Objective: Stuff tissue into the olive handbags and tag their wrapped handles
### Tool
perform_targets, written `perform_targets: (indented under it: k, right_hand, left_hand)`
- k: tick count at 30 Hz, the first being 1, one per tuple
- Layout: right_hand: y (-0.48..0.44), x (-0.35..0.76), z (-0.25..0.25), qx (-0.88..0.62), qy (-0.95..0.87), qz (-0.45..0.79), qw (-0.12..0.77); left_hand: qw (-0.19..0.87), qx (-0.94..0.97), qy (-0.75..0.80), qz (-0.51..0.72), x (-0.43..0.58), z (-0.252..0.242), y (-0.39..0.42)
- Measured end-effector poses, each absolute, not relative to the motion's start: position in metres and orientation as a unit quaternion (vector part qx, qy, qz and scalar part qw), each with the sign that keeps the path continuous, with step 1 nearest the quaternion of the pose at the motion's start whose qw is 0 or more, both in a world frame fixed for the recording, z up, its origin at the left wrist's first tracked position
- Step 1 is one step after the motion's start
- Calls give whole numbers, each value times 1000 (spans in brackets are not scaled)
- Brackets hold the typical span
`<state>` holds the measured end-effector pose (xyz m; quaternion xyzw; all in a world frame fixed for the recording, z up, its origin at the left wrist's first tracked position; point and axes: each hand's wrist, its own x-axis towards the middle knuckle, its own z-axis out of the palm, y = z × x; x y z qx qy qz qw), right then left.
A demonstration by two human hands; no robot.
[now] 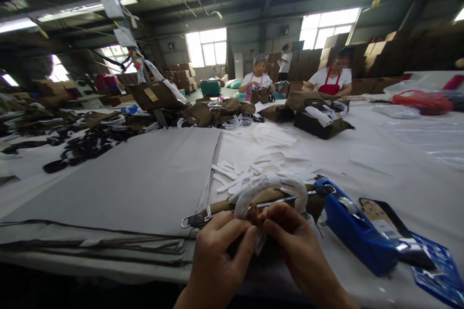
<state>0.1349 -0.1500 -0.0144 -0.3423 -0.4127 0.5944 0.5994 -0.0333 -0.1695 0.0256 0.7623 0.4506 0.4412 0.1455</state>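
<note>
Bag [273, 196], brown fabric, white arched handle [248, 194]

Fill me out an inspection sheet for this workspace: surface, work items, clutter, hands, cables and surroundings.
Surface: white-covered table, layered pale sheets at left.
Work items: brown zippered bag with white-wrapped handle.
Clutter: white strips, blue dispenser, more brown bags beyond.
Hands: left hand and right hand at the zippered bag; exact grip unclear.
Cables: cord hanging overhead.
Surroundings: two co-workers opposite, another person farther back, stacked boxes.
</note>
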Motion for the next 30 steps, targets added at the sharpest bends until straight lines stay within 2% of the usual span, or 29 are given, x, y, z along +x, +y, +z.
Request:
perform_targets:
  k: [15, 30]
  right_hand:
    - [-150, 135, -19, -330, -426, 591, 600]
    - [-153, 126, -21, -338, -355, 615, 618]
  left_hand:
    - [142, 778, 448, 418, -31, 22, -169]
    - [157, 759, 450, 443, -29, 20, -170]
